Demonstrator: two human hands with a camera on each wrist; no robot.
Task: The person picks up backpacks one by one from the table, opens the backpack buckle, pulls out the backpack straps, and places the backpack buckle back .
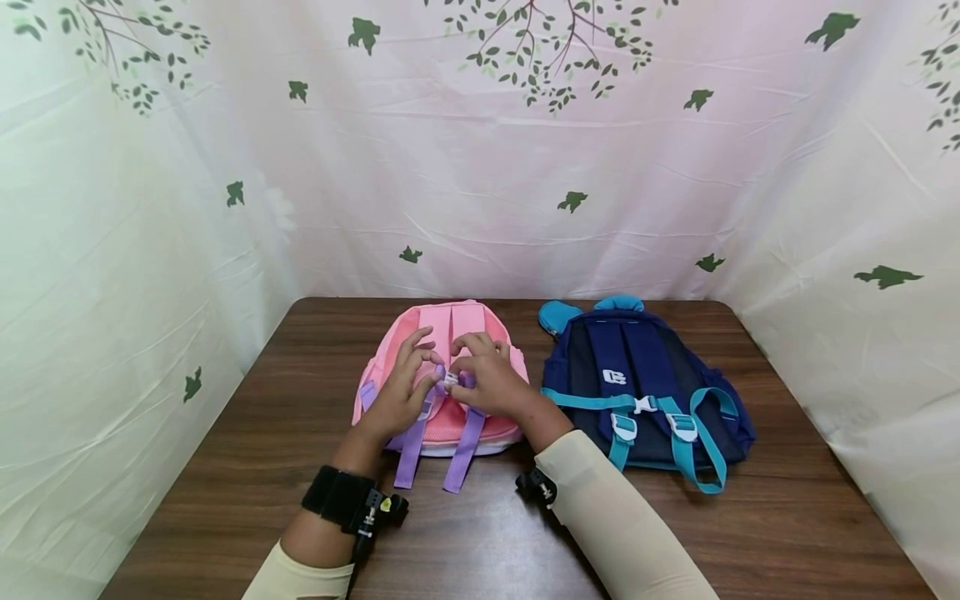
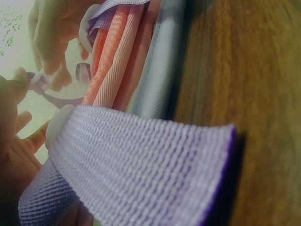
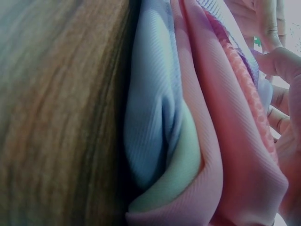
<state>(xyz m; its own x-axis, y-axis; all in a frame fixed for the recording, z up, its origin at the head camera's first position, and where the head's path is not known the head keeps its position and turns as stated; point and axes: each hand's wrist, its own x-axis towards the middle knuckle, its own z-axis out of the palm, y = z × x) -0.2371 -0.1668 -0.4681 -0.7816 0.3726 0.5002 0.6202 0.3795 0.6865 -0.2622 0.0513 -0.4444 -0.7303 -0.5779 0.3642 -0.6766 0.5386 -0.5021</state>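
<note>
A pink backpack (image 1: 448,425) with purple straps lies on the table, its shoulder-strap side up. Over its middle, my left hand (image 1: 401,392) and right hand (image 1: 491,379) meet at a small white buckle (image 1: 450,380) on the purple chest strap. Thumb and fingers of each hand pinch the buckle from its own side. Fingers cover much of it, so I cannot tell whether its halves are joined. In the left wrist view the buckle (image 2: 40,82) is raised between both hands, and a purple webbing end (image 2: 141,160) fills the foreground. The right wrist view shows the backpack's side (image 3: 202,117).
To the right lies a navy backpack (image 1: 585,358) with turquoise straps and a fastened white chest buckle (image 1: 643,405). A small turquoise pouch (image 1: 558,317) sits by its top. Brown wooden tabletop (image 1: 247,483) extends around; a leaf-printed curtain (image 1: 495,167) hangs behind and at both sides.
</note>
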